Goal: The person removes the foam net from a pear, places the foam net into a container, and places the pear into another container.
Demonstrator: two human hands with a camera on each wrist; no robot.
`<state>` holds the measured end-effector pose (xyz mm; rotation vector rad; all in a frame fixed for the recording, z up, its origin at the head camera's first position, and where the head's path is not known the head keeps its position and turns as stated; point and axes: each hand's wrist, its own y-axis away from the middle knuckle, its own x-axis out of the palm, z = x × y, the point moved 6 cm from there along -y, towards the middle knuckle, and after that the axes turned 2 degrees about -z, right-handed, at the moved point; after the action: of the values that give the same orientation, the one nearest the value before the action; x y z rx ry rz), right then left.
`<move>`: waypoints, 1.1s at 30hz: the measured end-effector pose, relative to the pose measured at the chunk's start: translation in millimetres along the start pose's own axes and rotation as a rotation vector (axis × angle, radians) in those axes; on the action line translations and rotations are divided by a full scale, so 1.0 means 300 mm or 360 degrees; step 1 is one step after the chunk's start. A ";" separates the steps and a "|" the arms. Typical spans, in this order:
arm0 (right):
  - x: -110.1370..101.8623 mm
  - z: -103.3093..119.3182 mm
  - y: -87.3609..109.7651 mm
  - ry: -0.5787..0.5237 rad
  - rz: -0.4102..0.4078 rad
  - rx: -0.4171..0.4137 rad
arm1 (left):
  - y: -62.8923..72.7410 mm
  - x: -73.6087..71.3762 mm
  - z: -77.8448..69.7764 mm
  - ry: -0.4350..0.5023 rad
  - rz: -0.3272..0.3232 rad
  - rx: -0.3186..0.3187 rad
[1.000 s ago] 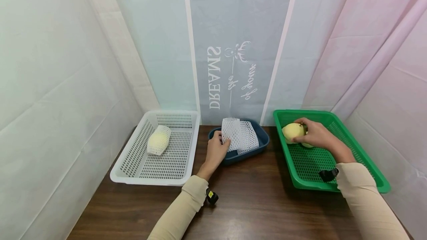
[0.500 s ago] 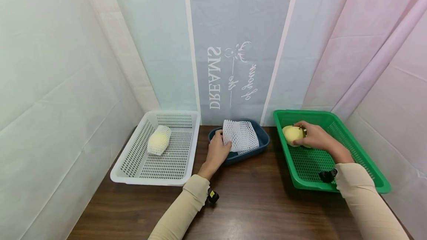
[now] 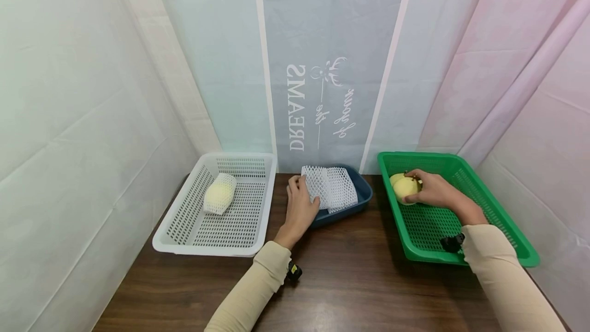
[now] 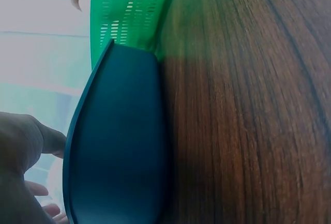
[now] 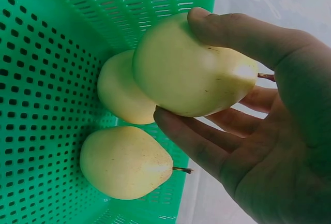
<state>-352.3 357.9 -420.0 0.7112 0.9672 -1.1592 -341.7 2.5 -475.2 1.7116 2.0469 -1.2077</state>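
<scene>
In the green basket (image 3: 421,229), my right hand (image 3: 433,188) grips a pale yellow pear (image 5: 191,74) between thumb and fingers, its stem toward the palm. Two more pears lie below it in the right wrist view: one pear (image 5: 121,87) partly behind the held one, another pear (image 5: 124,164) with its stem showing. My left hand (image 3: 299,211) is at the left edge of the dark blue tray (image 3: 364,188), fingers spread and loosely bent. Beside its thumb, a white foam net sleeve (image 3: 317,186) lies against another foam net sleeve (image 3: 342,188) in the tray.
At left stands a white basket (image 3: 265,209) with a pear in a foam net (image 3: 219,194) inside. All three containers stand on a dark wooden table (image 3: 341,281) against a printed curtain (image 3: 332,24). Fabric walls flank both sides.
The nearer foam net sleeve has come down and shifted slightly left, and my left fingers have spread. My right hand's pear has moved slightly, revealing more of the pear behind it.
</scene>
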 end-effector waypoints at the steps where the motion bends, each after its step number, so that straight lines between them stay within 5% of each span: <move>1: 0.001 0.001 -0.002 0.0002 0.0010 -0.0002 | 0.000 -0.001 -0.003 -0.0029 -0.0010 0.0021; 7: 0.006 0.006 -0.006 0.0005 0.0070 0.0017 | 0.003 0.008 -0.013 -0.0183 0.0001 0.0103; 17: 0.016 -0.016 -0.020 0.0038 0.0112 0.0005 | 0.000 0.029 -0.035 -0.0356 0.0164 0.0237; 33: 0.040 0.001 -0.001 0.0094 0.0225 -0.0033 | 0.016 0.084 -0.040 -0.0631 0.0578 0.0182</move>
<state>-351.4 352.6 -430.7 0.7877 0.9613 -1.0082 -341.0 28.9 -485.2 1.6355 1.3970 -1.4180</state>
